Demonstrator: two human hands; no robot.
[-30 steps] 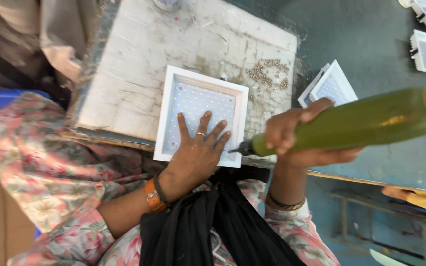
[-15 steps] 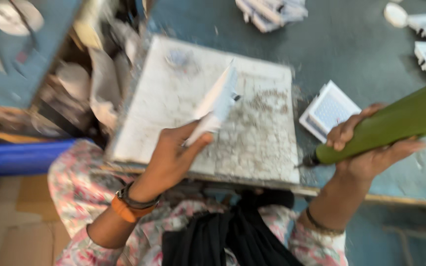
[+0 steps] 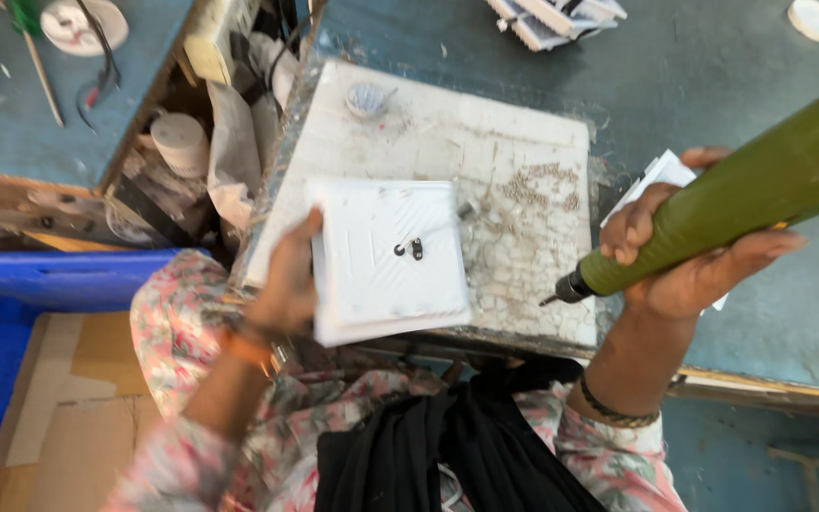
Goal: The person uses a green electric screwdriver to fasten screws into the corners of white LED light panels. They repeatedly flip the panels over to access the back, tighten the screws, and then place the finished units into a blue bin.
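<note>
Two things fill my hands. My left hand (image 3: 286, 280) grips a white square panel (image 3: 389, 258) by its left edge, thumb on top and the other fingers hidden beneath, so they are clamped on it. The panel is held flat, ribbed side up, just over the near part of a pale, cracked slab (image 3: 514, 180) that lies on the blue worktop (image 3: 713, 76). A small dark clip and hook (image 3: 409, 250) sit near the panel's middle.

My right hand (image 3: 684, 256) is wrapped around a long green rotary tool (image 3: 760, 194), fingers closed tight on its body. The tool slants down to the left, and its dark metal tip (image 3: 561, 292) hangs over the slab's right edge, apart from the panel. A scatter of small grit or shavings (image 3: 547, 185) lies on the slab between panel and tool. Behind my right hand another white square piece (image 3: 661, 175) lies on the worktop, mostly covered by my fingers.

At the slab's far end is a small round grey object (image 3: 367, 98). More white pieces (image 3: 556, 19) are piled at the far edge of the worktop. To the left stands a second blue bench (image 3: 59, 114) with odd tools, and a blue crate (image 3: 59, 275) sits below it. An orange band (image 3: 244, 349) circles my left wrist and a dark bracelet (image 3: 613, 410) my right.
</note>
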